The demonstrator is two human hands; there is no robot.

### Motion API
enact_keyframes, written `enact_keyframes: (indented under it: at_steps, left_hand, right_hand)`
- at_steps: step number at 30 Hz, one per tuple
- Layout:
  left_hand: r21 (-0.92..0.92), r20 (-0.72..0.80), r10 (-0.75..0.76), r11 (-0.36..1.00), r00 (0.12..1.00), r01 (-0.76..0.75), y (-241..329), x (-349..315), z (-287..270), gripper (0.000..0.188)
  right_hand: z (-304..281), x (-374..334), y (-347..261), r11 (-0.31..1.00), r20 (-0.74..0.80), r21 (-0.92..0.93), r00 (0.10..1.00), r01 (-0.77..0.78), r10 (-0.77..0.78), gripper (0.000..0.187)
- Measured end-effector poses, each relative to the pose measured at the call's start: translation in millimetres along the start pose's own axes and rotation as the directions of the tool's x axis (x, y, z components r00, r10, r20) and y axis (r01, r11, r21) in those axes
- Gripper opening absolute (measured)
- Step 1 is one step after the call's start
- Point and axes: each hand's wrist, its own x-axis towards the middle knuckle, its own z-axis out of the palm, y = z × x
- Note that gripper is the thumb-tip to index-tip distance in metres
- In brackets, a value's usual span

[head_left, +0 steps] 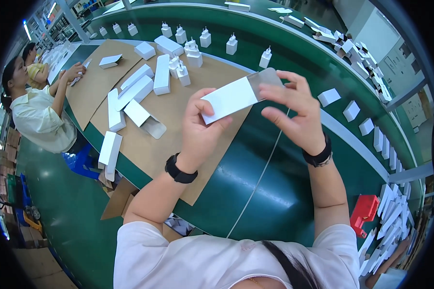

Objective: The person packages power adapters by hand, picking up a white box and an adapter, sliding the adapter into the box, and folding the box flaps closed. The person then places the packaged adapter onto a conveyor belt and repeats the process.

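A white cardboard box [230, 102] is held tilted above the table, its long grey-white flap [265, 79] sticking out at the upper right end. My left hand [201, 115] grips the box's lower left end, thumb on the near side and fingers on the far side. At the flap, my right hand [296, 108] has its fingers spread, fingertips against or just over the flap, the thumb apart from it. Brown cardboard [178, 139] covers the table left of my hands. On it lie several white boxes, one with an opened flap [152, 126], and a cluster of white plug adapters [194, 54].
A green conveyor [246, 38] curves along the far side, carrying spaced plug adapters [265, 57] and white boxes [329, 97]. A red holder [363, 215] stands at the right beside piled flat cartons [390, 226]. Co-workers sit at left; one co-worker's hands [75, 71] are over the cardboard.
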Motion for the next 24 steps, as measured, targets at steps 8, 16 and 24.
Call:
enact_keyframes:
  at_steps: [8,16,24]
  left_hand:
    - [0.271,0.355,0.101,0.941,0.929,-0.205,-2.1,-1.8,-9.6,0.045]
    - [0.940,-0.341,0.031,-0.019,0.940,0.342,93.2,-9.5,-184.0,0.054]
    - [0.855,-0.405,-0.052,-0.375,0.913,0.358,93.1,-27.2,-236.8,0.062]
  right_hand:
    - [51.5,2.5,0.6,0.448,0.063,0.811,0.816,-0.377,0.575,0.075]
    - [-37.4,-30.3,214.8,0.345,-0.054,0.410,0.355,-0.844,0.933,0.092]
    - [10.6,-8.0,258.3,0.444,-0.307,-0.348,0.548,-0.826,0.778,0.083]
